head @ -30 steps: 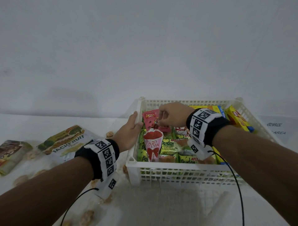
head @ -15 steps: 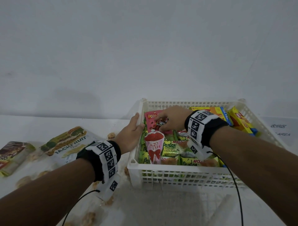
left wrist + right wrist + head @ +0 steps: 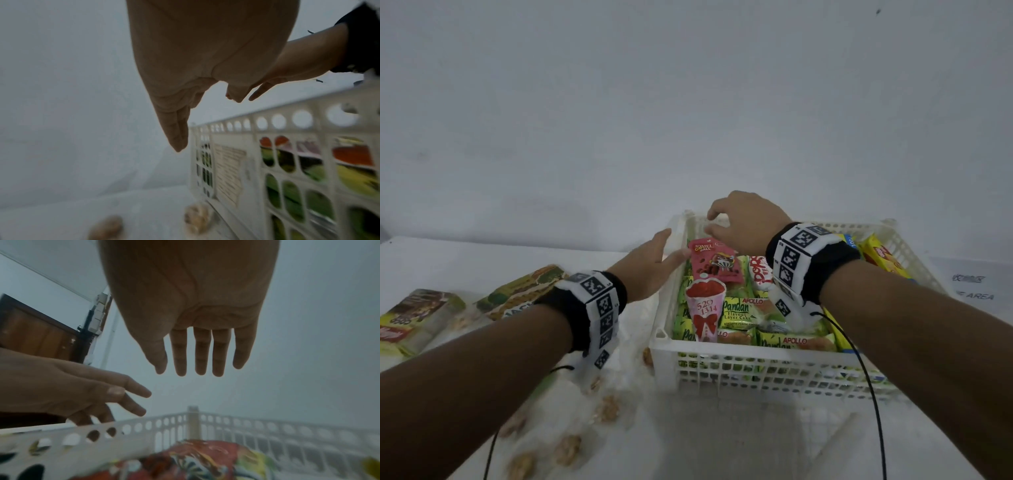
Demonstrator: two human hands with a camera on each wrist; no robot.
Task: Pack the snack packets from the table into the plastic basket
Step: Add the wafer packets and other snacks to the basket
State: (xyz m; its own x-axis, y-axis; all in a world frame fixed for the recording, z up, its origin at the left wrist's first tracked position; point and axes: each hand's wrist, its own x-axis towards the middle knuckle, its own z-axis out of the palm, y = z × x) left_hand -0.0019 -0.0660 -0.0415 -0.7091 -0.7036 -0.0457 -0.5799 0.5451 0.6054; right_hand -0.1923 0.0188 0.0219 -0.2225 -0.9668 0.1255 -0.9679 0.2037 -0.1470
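Observation:
The white plastic basket holds several packets. Among them are a red packet at its far left, a pink cone packet and green Pandan packets. My right hand hovers above the basket's far left corner, fingers straight and empty, with the red packet below it. My left hand is open beside the basket's left rim, fingers straight, holding nothing. A Jackfruit chips packet and a green-and-brown packet lie on the table to the left.
Small clear-wrapped brown snacks are scattered on the white table in front of and left of the basket. Yellow packets fill the basket's right side. A plain wall stands close behind. A paper label lies at the right.
My right hand has let go of the red packet and risen out of the basket. My left hand has come off the basket's left rim and opened.

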